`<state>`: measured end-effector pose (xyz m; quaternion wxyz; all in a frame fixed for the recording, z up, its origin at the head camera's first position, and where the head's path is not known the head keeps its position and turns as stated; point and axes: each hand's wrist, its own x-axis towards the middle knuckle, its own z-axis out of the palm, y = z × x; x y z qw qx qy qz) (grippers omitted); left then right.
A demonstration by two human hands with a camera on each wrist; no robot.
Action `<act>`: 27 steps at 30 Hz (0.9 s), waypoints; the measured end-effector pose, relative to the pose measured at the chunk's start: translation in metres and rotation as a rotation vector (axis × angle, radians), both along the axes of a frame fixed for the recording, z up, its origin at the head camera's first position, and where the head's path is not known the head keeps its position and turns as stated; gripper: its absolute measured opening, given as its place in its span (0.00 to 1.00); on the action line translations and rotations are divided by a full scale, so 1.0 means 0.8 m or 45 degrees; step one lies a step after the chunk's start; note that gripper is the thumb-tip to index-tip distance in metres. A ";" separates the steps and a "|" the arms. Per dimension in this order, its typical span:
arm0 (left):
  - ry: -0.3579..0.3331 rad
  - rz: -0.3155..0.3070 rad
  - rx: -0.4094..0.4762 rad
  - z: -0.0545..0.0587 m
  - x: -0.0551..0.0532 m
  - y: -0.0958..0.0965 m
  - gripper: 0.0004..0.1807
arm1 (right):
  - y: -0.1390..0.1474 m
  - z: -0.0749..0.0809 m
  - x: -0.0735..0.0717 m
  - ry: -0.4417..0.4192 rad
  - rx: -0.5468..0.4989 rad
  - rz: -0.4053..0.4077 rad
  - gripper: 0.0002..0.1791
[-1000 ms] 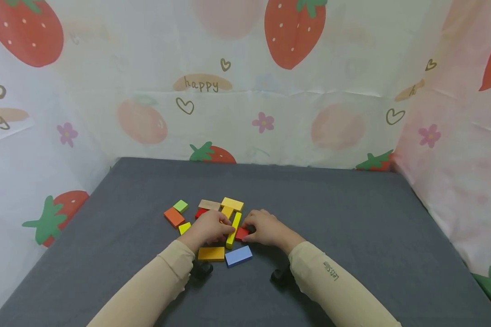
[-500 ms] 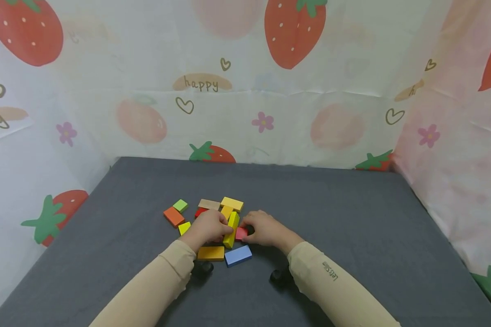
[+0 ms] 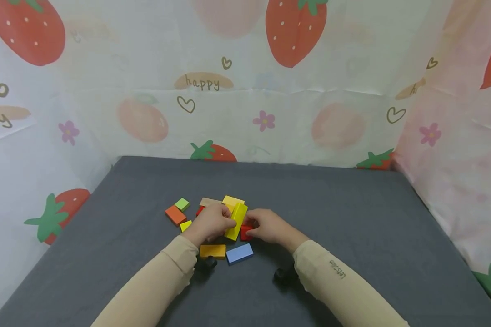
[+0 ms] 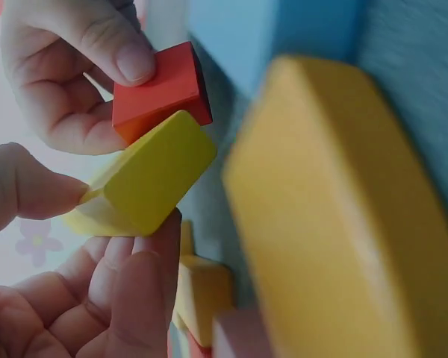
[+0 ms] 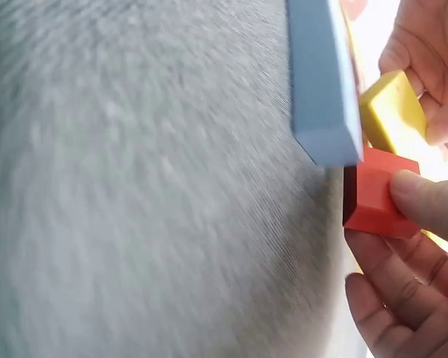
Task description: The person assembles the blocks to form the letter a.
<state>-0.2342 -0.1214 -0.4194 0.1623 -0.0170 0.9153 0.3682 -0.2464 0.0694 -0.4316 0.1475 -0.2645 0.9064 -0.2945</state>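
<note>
My left hand (image 3: 212, 222) pinches a long yellow block (image 3: 239, 219) between thumb and fingers, its far end tilted toward the right hand. Just right of it, my right hand (image 3: 272, 228) grips a small red block (image 3: 246, 233). In the left wrist view, the yellow block (image 4: 160, 171) is close against the red block (image 4: 160, 93); whether they touch I cannot tell. Seen from the right wrist, the thumb presses the top of the red block (image 5: 375, 192) and fingers support it from beneath. The hands partly hide the blocks behind them.
On the dark grey table (image 3: 343, 227) lie an orange-yellow block (image 3: 212, 251) and a blue block (image 3: 239, 253) in front. Behind are tan (image 3: 210, 201) and yellow (image 3: 232, 200) blocks. Orange (image 3: 175, 215), green (image 3: 182, 204) and small yellow (image 3: 186, 225) blocks lie left.
The yellow block has turned to show a wider face and moved up and slightly right with my left hand. My right hand has shifted slightly right, still holding the red block.
</note>
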 end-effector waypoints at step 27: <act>-0.111 -0.057 0.419 -0.002 -0.032 0.129 0.04 | 0.164 0.033 0.005 -0.092 -0.048 -0.190 0.07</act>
